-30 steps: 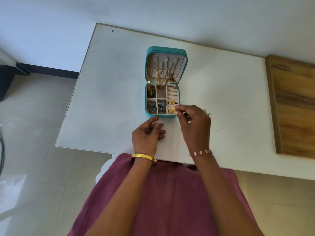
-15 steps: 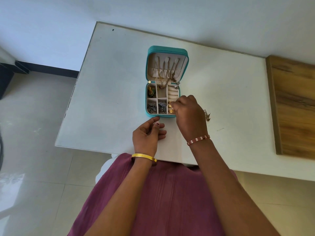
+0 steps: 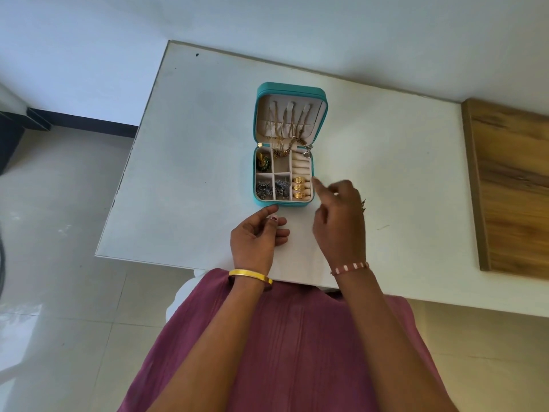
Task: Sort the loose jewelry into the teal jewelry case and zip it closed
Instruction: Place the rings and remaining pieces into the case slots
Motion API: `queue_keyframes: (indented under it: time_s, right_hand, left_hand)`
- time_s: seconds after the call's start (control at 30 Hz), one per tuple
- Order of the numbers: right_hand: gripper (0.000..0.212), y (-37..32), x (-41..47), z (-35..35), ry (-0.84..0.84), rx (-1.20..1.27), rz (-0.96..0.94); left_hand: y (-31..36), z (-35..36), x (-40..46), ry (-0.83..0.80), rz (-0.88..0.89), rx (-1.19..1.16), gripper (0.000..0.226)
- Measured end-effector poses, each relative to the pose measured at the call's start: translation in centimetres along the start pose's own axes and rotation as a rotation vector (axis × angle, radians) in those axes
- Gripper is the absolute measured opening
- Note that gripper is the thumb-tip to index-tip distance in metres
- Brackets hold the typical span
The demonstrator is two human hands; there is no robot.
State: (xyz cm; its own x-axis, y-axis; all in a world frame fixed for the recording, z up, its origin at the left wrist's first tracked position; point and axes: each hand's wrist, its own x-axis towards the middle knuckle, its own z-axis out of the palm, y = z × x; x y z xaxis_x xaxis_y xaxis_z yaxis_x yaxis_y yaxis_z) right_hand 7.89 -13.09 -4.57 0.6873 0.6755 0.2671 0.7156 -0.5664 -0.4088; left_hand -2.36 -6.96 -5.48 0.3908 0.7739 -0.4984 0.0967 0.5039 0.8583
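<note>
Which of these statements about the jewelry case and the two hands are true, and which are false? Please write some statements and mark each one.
1. The teal jewelry case is zipped shut. False: its lid stands open.
2. Three gold rings sit in the ring rolls. True.
3. The right hand grips the case. False: it hovers beside it, apart.
4. Gold chains hang inside the lid. True.
5. The left hand is near the case's front edge. True.
</note>
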Motion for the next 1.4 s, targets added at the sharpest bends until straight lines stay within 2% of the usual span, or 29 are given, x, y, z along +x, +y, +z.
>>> queue_keyframes:
  time_s: [0.1, 0.17, 0.27, 0.5, 0.6, 0.7, 0.83, 0.9, 1.03, 1.13, 1.3, 1.4]
  right_hand:
    - [0.035, 1.4, -2.0, -0.8, 0.129, 0.240, 0.287]
    - [0.027, 2.5, -2.3, -1.1, 0.204, 0.305, 0.440]
    - [0.019, 3.6, -2.1, -0.9, 0.229, 0.310, 0.524]
    - [0.016, 3.7, -2.4, 0.1, 0.026, 0.114, 0.371]
    - [0.011, 3.2, -2.4, 0.1, 0.038, 0.113, 0.344]
    - [0.006, 1.7, -2.4, -0.8, 0.017, 0.389, 0.394]
    - [0.016, -0.7, -3.0, -1.6, -0.319, 0.763, 0.511]
    - [0.015, -1.1, -3.0, -1.8, -0.378, 0.854, 0.529]
    - [0.013, -0.5, -2.9, -2.0, -0.382, 0.889, 0.573]
    - [0.010, -0.5, -3.0, -1.9, -0.309, 0.881, 0.567]
    - [0.007, -1.0, -3.1, -1.6, -0.207, 0.731, 0.463]
    - [0.011, -1.1, -3.1, -1.3, -0.169, 0.668, 0.442]
  left_hand:
    - [0.3, 0.1, -0.2, -0.049, -0.043, -0.031, 0.020]
    - [0.4, 0.2, -0.4, -0.116, -0.093, -0.065, 0.019]
    - [0.3, 0.5, -0.9, -0.190, -0.106, -0.031, 0.019]
    - [0.0, 0.7, -0.9, -0.245, -0.081, 0.046, 0.018]
    - [0.0, 0.7, -1.0, -0.250, -0.067, 0.066, 0.018]
    - [0.0, 0.8, -1.0, -0.241, -0.062, 0.068, 0.019]
    - [-0.1, 0.8, -0.9, -0.232, -0.025, 0.079, 0.021]
    - [-0.1, 0.7, -0.8, -0.225, -0.005, 0.087, 0.021]
    - [-0.2, 0.5, -0.7, -0.223, -0.030, 0.044, 0.016]
    - [-0.2, 0.5, -0.6, -0.186, -0.006, 0.033, 0.017]
    - [-0.1, 0.3, -0.4, -0.086, 0.087, 0.092, 0.021]
    - [0.0, 0.4, -0.5, -0.079, 0.128, 0.124, 0.022]
